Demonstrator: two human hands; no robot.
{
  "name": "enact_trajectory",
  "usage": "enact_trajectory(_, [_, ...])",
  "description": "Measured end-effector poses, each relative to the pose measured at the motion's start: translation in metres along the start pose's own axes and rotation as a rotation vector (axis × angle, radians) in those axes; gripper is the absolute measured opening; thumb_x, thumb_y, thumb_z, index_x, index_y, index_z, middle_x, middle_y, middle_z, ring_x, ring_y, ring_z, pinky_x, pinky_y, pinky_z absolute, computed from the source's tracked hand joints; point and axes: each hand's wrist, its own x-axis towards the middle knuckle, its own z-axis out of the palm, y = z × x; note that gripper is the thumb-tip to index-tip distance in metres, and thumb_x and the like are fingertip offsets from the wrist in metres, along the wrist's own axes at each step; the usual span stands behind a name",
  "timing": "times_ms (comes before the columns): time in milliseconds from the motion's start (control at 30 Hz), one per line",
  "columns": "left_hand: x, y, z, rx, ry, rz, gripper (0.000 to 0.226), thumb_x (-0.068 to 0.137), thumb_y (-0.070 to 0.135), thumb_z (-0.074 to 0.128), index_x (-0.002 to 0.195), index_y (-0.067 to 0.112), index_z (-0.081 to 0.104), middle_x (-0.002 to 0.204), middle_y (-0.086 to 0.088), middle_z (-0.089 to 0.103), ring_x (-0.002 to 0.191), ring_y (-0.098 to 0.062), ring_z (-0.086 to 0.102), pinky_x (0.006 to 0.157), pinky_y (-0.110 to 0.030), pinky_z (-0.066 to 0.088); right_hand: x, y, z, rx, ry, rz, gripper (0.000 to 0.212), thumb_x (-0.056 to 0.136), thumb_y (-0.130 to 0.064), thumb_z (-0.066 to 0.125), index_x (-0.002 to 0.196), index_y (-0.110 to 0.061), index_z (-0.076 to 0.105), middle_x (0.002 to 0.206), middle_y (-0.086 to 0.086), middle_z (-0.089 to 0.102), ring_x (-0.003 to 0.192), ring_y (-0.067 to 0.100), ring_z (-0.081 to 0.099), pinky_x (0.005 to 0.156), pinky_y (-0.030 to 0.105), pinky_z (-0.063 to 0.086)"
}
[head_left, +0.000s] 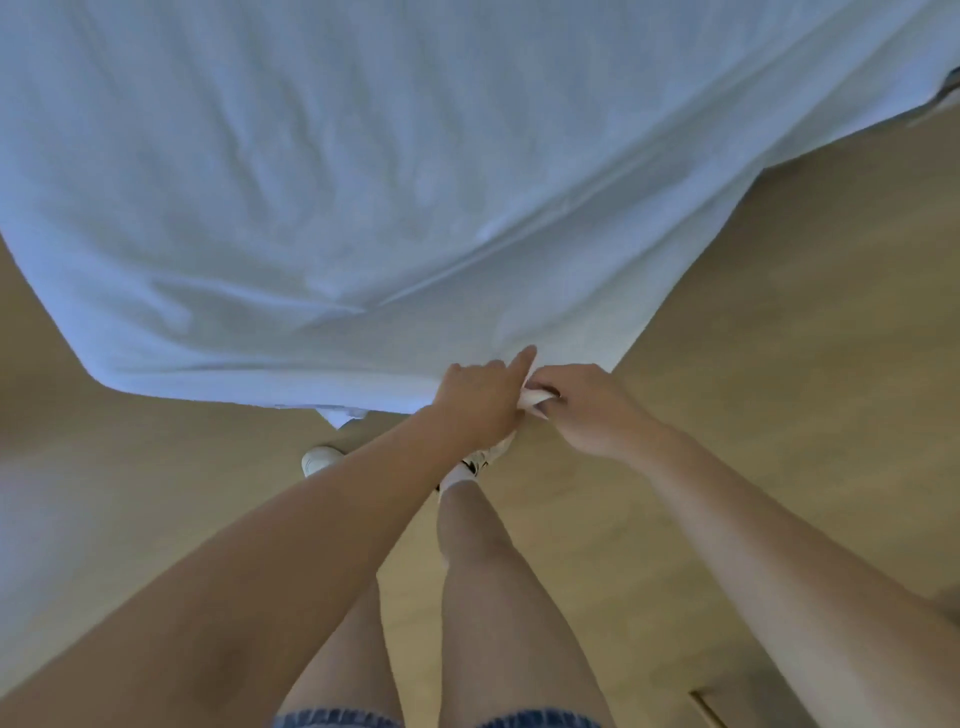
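One wide-angle view, worn on the person's head, looks forward and steeply down, close over the near corner of the bed (363, 182). The left hand (478, 400) and right hand (592, 410) meet on the sheet (537, 397) just below frame centre, with the floor (753, 338) beneath.

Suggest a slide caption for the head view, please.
Left hand and right hand grip the white sheet at its near corner, above a wooden floor.

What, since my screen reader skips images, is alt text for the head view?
The left hand and right hand grip the near edge of a white sheet spread above a tan floor; bare legs and white shoes show below.
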Motion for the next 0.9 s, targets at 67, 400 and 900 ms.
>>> enact_trajectory(67, [0.014, 0.023, -0.009, -0.080, 0.000, 0.003, 0.025, 0.094, 0.020, 0.040, 0.117, 0.018, 0.051, 0.107, -0.008, 0.062, 0.097, -0.029, 0.058, 0.073, -0.032, 0.040, -0.014, 0.018, -0.011, 0.038, 0.050, -0.007, 0.010, 0.090, -0.021, 0.049, 0.081, -0.022, 0.054, 0.080, -0.014, 0.050, 0.075, 0.009, 0.047, 0.060, 0.023, 0.032])
enact_trajectory(400, [-0.010, 0.033, -0.063, -0.457, -0.104, -0.059, 0.016, 0.079, 0.022, 0.056, 0.065, 0.028, 0.053, 0.063, 0.014, 0.051, 0.063, -0.004, 0.048, 0.053, -0.019, 0.032, 0.061, 0.064, -0.102, 1.617, 0.242, 0.354, 0.031, 0.090, -0.034, 0.058, 0.115, -0.017, 0.063, 0.116, 0.009, 0.067, 0.107, 0.027, 0.063, 0.089, 0.043, 0.052])
enact_trajectory(900, [0.194, 0.225, -0.132, -0.345, -0.215, -0.003, 0.083, 0.082, 0.038, 0.067, 0.142, 0.006, 0.021, 0.121, -0.014, 0.047, 0.113, -0.034, 0.051, 0.080, -0.038, 0.043, -0.037, 0.093, -0.113, 0.796, 0.215, 0.629, 0.039, 0.071, -0.036, 0.046, 0.074, 0.003, 0.052, 0.069, 0.017, 0.057, 0.063, 0.022, 0.052, 0.061, 0.032, 0.041])
